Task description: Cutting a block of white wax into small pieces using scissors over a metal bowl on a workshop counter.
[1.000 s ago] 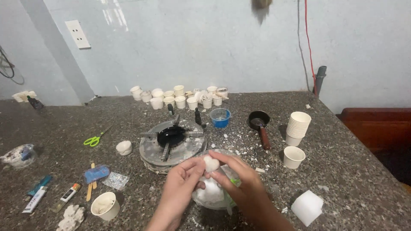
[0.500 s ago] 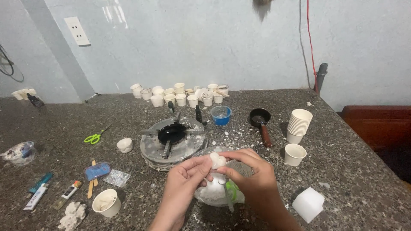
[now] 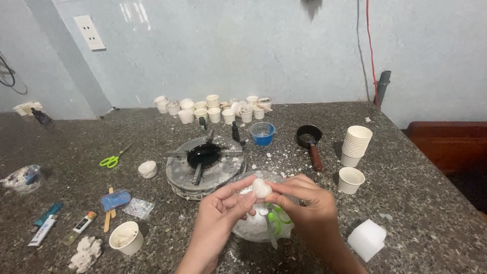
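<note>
While both hands are meeting at lower centre of the frame, they are sharing one small white lump (image 3: 262,188), a rounded, waxy-looking piece. The left hand (image 3: 221,213) is coming up from the lower left, its thumb and forefinger closing narrowly on the lump's left side. The right hand (image 3: 308,202) is reaching in from the lower right, fingertips pinching the lump's right side, so the piece is sitting squarely between the two grips, neither hand clearly nearer. It is too rounded to show a clear long axis. It is hovering just above a clear bowl (image 3: 241,231) of white flakes, with green-handled scissors (image 3: 277,217) lying in the bowl under the right hand.

Beyond the bowl, at mid-frame, a round grey burner (image 3: 205,163) is sitting on the dark speckled counter (image 3: 416,203). A blue cup (image 3: 263,133) and a small dark pan (image 3: 310,138) are standing right of it, with a stack of paper cups (image 3: 356,145) and a single paper cup (image 3: 350,180) further right. A white block (image 3: 367,239) is resting at lower right.
</note>
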